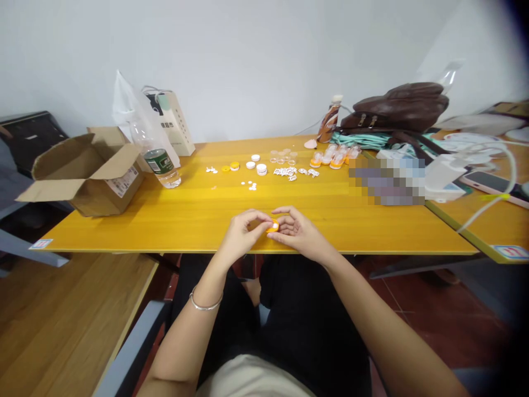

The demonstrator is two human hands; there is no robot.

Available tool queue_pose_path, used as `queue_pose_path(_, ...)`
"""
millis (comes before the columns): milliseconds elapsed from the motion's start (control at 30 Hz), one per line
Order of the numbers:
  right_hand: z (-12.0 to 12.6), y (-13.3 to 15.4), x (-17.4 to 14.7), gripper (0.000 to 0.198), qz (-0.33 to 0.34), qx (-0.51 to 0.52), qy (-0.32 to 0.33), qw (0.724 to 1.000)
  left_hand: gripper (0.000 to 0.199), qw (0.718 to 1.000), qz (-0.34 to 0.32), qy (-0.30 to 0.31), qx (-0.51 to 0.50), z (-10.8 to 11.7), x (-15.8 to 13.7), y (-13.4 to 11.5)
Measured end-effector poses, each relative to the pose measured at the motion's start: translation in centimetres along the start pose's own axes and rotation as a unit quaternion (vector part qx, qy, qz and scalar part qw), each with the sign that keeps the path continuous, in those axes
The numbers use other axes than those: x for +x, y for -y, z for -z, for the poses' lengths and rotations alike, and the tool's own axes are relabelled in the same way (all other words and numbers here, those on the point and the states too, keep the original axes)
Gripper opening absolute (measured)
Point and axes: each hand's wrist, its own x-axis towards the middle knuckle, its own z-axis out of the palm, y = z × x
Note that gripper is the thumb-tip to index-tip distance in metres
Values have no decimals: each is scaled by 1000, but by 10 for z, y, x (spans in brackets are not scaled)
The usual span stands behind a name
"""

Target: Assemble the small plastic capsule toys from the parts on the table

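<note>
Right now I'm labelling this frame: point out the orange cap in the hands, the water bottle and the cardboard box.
orange cap (273, 225), head view, its visible top between the fingers.
water bottle (160, 161), head view, its green label.
cardboard box (108, 187), head view, its front side.

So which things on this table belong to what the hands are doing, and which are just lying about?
In use:
left hand and right hand, both on a small orange cap
loose caps
small white pieces
clear cups
orange-and-clear pieces

Lying about:
cardboard box
water bottle
paper bag
brown bag
phone
</note>
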Motion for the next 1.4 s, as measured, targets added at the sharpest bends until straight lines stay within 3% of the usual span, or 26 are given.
queue_pose_path(167, -4, 2, 2, 36, -13, 66, -32, 997, 10, 1000, 5, -6, 2, 2, 2, -9)
queue_pose_path(333, -3, 3, 2, 33, -16, 86, -48, 995, 18, 996, 45, -11, -70, 6, 4, -7)
queue_pose_path(467, -2, 2, 2, 33, -16, 84, -48, 995, 20, 991, 71, -21, -115, 6, 4, -3)
queue_pose_path(633, -3, -1, 2, 33, -6, 88, -38, 995, 24, 980, 126, 21, -154, 3, 3, -4)
queue_pose_path(1000, -3, 3, 1, 36, -2, 79, -24, 997, 25, 972, 142, 33, -183, 6, 2, -8)
queue_pose_path(1100, -3, 3, 1, 35, 0, 75, -32, 997, 23, 979, 133, 39, -146, 11, 4, -8)
queue_pose_path(1200, -2, 2, 2, 36, -8, 70, -49, 996, 23, 995, 98, 14, -28, 21, 23, -6)
queue_pose_path(1300, -2, 2, 3, 38, -15, 69, -61, 996, 19, 985, 57, -7, 162, 29, 63, 2)
queue_pose_path(1400, -2, 3, 3, 37, -17, 68, -70, 995, 17, 974, 62, -16, 218, 31, 111, 19)
